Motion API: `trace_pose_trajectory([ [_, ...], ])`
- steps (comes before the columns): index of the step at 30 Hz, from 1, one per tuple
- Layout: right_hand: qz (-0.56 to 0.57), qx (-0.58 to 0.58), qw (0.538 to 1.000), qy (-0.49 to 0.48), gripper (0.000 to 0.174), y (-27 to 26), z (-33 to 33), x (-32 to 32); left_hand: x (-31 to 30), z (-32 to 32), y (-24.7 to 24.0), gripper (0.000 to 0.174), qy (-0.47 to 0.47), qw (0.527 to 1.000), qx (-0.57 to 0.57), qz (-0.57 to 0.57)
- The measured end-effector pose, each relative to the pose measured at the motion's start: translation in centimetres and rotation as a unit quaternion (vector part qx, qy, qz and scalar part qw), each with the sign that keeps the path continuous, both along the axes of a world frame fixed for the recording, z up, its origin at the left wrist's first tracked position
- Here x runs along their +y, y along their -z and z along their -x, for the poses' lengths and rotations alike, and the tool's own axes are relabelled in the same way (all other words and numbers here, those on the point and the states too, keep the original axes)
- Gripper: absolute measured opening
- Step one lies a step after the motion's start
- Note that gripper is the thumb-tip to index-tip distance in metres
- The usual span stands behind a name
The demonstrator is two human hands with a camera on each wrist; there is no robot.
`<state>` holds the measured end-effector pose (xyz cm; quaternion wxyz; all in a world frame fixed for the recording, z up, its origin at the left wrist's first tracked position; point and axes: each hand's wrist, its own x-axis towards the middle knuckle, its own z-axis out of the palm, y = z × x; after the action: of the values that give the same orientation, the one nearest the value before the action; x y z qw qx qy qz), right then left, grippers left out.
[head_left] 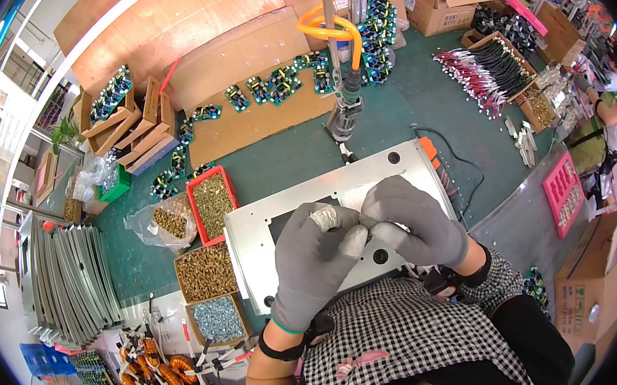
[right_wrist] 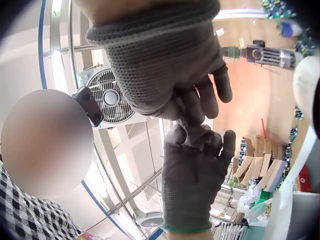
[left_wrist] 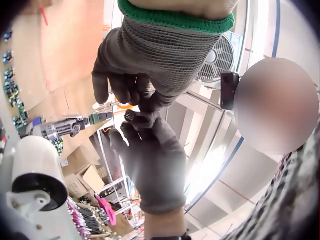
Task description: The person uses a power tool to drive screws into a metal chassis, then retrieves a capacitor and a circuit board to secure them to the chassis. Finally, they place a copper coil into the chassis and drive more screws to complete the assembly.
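Observation:
Both grey-gloved hands meet fingertip to fingertip above a silver metal panel (head_left: 253,235) with round black feet. The left hand (head_left: 314,255) has silvery tape round one finger; its thumb and forefinger pinch toward the right hand (head_left: 415,219), whose fingers are also bent inward. A small dark part (left_wrist: 129,116) shows between the joined fingertips in the left wrist view, mostly covered, so its shape cannot be made out. In the right wrist view the right hand (right_wrist: 160,65) hides it, and the left hand (right_wrist: 190,175) lies against those fingertips.
A power driver (head_left: 345,111) hangs on an orange coiled hose behind the panel. To the left stand a red bin (head_left: 230,190) of small brass parts, boxes of screws (head_left: 218,320) and stacked metal sheets (head_left: 72,282). Circuit boards (head_left: 283,83) lie on cardboard; a black cable (head_left: 461,157) curves right.

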<state>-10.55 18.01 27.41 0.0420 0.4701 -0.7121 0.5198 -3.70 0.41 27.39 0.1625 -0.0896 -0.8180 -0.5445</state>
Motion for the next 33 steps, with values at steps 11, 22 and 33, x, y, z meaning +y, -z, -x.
trace_pose_trajectory([
  [11, 0.002, -0.219, 0.968, -0.124, 0.009, 1.0, 0.2, 0.6, 0.1, -0.3, 1.5, 0.010, 0.105, 0.903, -0.240, -0.342],
  [22, 0.042, -0.398, 0.908, -0.125, 0.011, 1.2, -0.2, 1.0, 0.2, -0.7, 1.5, 0.010, 0.082, 0.947, -0.179, -0.253],
  [33, -0.092, 0.062, 0.993, -0.051, 0.008, 0.2, 0.1, 0.2, -0.5, -0.1, 2.6, 0.011, 0.124, 0.966, -0.163, -0.155],
])
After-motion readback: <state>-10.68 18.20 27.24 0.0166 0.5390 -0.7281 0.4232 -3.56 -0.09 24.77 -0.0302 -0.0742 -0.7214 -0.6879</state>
